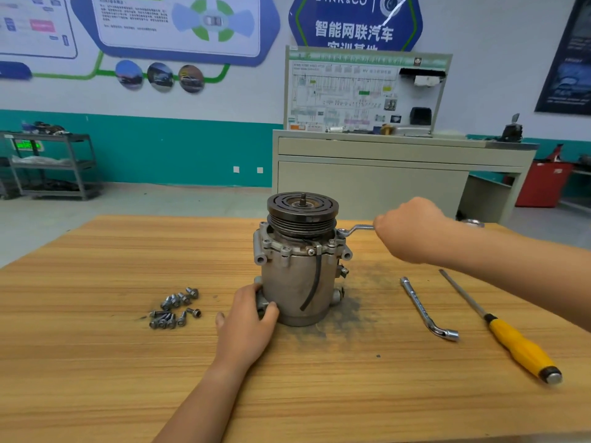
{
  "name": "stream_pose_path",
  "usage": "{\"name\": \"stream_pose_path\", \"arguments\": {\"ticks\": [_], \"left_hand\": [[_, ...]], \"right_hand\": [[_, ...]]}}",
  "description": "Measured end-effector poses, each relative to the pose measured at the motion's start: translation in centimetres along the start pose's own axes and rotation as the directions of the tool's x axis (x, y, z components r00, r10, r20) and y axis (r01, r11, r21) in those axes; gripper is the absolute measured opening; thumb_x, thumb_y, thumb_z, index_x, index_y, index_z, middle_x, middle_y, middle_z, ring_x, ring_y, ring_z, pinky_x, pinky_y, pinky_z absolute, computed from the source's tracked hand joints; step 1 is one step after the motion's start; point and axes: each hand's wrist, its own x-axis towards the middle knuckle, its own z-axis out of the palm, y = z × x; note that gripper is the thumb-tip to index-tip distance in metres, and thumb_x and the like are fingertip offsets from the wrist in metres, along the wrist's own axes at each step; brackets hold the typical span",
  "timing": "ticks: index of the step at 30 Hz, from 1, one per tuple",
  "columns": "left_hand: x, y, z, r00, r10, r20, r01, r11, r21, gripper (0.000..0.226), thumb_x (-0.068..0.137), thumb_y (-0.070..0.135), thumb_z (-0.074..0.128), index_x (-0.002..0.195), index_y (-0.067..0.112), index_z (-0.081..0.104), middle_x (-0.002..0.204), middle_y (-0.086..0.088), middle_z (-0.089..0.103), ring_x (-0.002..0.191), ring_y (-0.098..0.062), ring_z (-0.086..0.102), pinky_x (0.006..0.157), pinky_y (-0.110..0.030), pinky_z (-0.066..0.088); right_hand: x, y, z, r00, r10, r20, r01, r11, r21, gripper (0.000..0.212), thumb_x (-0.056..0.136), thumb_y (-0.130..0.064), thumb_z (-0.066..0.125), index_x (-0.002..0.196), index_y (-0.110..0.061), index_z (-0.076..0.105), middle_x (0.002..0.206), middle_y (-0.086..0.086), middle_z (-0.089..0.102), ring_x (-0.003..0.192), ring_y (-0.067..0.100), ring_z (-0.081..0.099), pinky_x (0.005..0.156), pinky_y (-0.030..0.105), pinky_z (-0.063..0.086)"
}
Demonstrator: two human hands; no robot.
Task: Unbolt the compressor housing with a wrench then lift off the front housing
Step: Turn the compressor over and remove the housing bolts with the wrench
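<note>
- Compressor (pixel 297 282) stands upright mid-desk (pixel 128 362), pulley end up, with dark grime on the wood beside its base.
- Left grip (pixel 248 318) clasps the lower left of the body.
- Right grip (pixel 406 228) is clenched round the wrench (pixel 355 230) handle; its ring end sits on the upper right flange.
- Loose bolts (pixel 176 308) are heaped to the left; a bent socket bar (pixel 427 310) and a yellow-handled screwdriver (pixel 511 337) lie to the right.

Upright compressor (pixel 297 282): a grey cast-metal cylinder standing on end on the wooden table (pixel 128 251), dark grooved pulley (pixel 302 212) uppermost. The front housing (pixel 287 247), a bolted flange ring just beneath the pulley, is still seated. The offset ring wrench (pixel 355 230) lies level, its ring end at the flange's right rim
</note>
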Motion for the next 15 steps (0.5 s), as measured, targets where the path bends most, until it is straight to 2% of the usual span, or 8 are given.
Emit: {"name": "stream_pose_path", "arguments": {"ticks": [3,5,7,9,11,13,15], "left_hand": [[0.0,0.1,-0.1,1.0,-0.004,0.004,0.004,1.0,0.0,0.046,0.091,0.032,0.051,0.134,0.021,0.04,0.133,0.006,0.045,0.12,-0.012,0.045,0.111,-0.05,0.018],[0.0,0.1,-0.1,1.0,-0.009,0.007,0.009,1.0,-0.002,0.046,0.09,0.032,0.051,0.134,0.021,0.04,0.132,0.006,0.045,0.119,-0.012,0.046,0.111,-0.05,0.018],[-0.1,0.2,-0.2,1.0,-0.015,0.011,0.016,1.0,-0.009,0.045,0.09,0.032,0.052,0.132,0.022,0.041,0.13,0.006,0.046,0.118,-0.013,0.047,0.111,-0.049,0.02],[-0.1,0.3,-0.3,1.0,-0.013,0.0,0.013,0.999,-0.035,0.043,0.088,0.031,0.054,0.129,0.021,0.044,0.128,0.006,0.048,0.115,-0.013,0.05,0.11,-0.048,0.023],[-0.1,0.4,-0.4,1.0,-0.015,-0.005,0.015,0.998,-0.053,0.041,0.088,0.03,0.055,0.127,0.021,0.046,0.125,0.007,0.049,0.113,-0.014,0.051,0.109,-0.046,0.024],[0.0,0.4,-0.4,1.0,-0.021,0.005,0.021,0.998,-0.051,0.041,0.087,0.029,0.055,0.127,0.021,0.046,0.123,0.008,0.048,0.113,-0.014,0.052,0.109,-0.046,0.025],[0.0,0.3,-0.5,1.0,-0.023,0.013,0.024,0.998,-0.054,0.042,0.087,0.03,0.055,0.127,0.021,0.046,0.123,0.008,0.047,0.113,-0.014,0.052,0.109,-0.046,0.025]], "right_hand": [[2.5,0.5,0.2,1.0,0.021,-0.007,-0.021,1.0,0.014,0.018,0.094,-0.006,0.041,0.096,-0.015,0.056,0.066,-0.002,0.045,0.069,0.018,0.05,0.053,0.024,0.033],[4.4,0.1,0.9,0.995,0.024,-0.096,-0.017,0.997,0.071,0.017,0.094,-0.008,0.044,0.103,-0.017,0.057,0.084,-0.002,0.059,0.085,0.021,0.058,0.069,0.027,0.039],[6.3,-0.3,2.2,0.967,-0.015,-0.254,0.048,0.991,0.125,0.02,0.095,-0.01,0.044,0.112,-0.015,0.054,0.106,0.003,0.064,0.101,0.023,0.058,0.087,0.032,0.038],[7.6,-0.7,3.6,0.919,-0.012,-0.394,0.096,0.976,0.194,0.024,0.094,-0.009,0.041,0.115,-0.013,0.051,0.114,0.004,0.061,0.107,0.024,0.054,0.089,0.032,0.036],[8.3,-1.1,4.3,0.893,0.025,-0.45,0.12,0.95,0.289,0.026,0.094,-0.008,0.039,0.116,-0.013,0.051,0.114,0.005,0.061,0.107,0.024,0.053,0.089,0.032,0.036],[8.0,-1.3,4.4,0.866,0.19,-0.462,0.089,0.851,0.518,0.024,0.096,-0.012,0.038,0.112,-0.012,0.055,0.106,0.008,0.063,0.097,0.026,0.056,0.081,0.034,0.039],[6.6,-1.4,4.0,0.829,0.439,-0.345,0.063,0.541,0.838,0.026,0.099,-0.021,0.034,0.112,-0.011,0.054,0.089,0.008,0.064,0.078,0.027,0.059,0.065,0.034,0.045]]}}
